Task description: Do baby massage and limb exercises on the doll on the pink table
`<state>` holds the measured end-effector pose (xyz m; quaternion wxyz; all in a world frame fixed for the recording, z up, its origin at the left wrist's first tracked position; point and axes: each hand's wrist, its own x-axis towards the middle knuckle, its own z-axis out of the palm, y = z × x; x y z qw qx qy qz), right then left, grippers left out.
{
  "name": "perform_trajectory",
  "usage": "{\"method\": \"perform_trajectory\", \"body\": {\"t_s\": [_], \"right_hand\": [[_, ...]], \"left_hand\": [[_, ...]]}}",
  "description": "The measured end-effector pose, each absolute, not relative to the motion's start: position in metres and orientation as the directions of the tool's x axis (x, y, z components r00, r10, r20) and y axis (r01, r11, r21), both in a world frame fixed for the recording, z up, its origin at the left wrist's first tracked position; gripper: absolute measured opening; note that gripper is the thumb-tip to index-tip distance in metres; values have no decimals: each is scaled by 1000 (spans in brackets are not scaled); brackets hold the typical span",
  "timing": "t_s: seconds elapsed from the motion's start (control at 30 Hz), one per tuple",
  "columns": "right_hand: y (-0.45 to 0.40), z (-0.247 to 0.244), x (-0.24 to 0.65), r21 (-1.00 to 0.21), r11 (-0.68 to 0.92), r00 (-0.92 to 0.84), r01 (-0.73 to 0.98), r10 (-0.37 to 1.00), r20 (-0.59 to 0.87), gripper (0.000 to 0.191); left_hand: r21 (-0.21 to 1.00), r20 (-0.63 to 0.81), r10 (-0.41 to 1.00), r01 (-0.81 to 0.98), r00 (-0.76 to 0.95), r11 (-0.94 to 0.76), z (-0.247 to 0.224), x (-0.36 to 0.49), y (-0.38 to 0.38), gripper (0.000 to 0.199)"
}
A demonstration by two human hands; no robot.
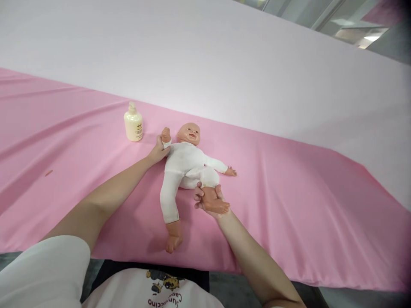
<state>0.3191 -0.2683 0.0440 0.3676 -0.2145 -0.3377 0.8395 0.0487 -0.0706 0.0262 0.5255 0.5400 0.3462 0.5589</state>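
A baby doll (183, 158) with a white cloth body lies on its back, its head away from me and its feet toward me. My left hand (158, 149) is closed around the doll's wrist on the left side, just below its small raised hand. Lower down, my right hand (201, 197) cups the doll's foot and ankle (212, 200) from beneath, fingers curled around it, with that leg bent and lifted. The doll's other leg (171, 209) stretches out straight toward the table's near edge, and its other arm (218, 164) reaches out to the right.
A cream pump bottle (133, 124) stands upright left of the doll's head. The table wears a pink cloth (289, 205) with folds. A small brownish strip (49, 173) lies at the left. Behind the table rises a white wall panel (160, 55).
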Motion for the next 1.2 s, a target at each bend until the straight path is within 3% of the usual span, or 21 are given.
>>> {"method": "perform_trajectory", "body": {"t_s": [0.1,0.27,0.33,0.63,0.77,0.9,1.03,1.2], "right_hand": [[-272,32,327,-656,-559,-702,-508,710,-62,66],[-281,24,337,-602,-717,-870,-351,487,-73,99],[-286,30,336,-613,-730,-891,-303,445,-90,102],[-280,60,317,-514,-718,-649,-470,676,-350,48],[-277,57,313,-518,-687,-601,-509,715,-358,43],[-278,54,314,-515,-701,-626,-493,697,-350,50],[-279,53,318,-548,-668,-693,-504,691,-207,56],[-287,53,326,-585,-618,-767,-526,642,11,61]], "left_hand": [[927,376,921,-57,99,-372,30,54,-77,60],[840,526,836,55,157,-539,45,65,-91,41],[827,528,827,108,193,-552,49,68,-96,36],[711,571,697,163,434,-684,50,68,-101,23],[763,515,728,144,453,-630,58,69,-103,23],[841,450,795,105,406,-530,59,71,-103,20],[805,505,784,132,361,-579,46,68,-96,33],[737,629,762,191,156,-648,21,60,-72,64]]}}
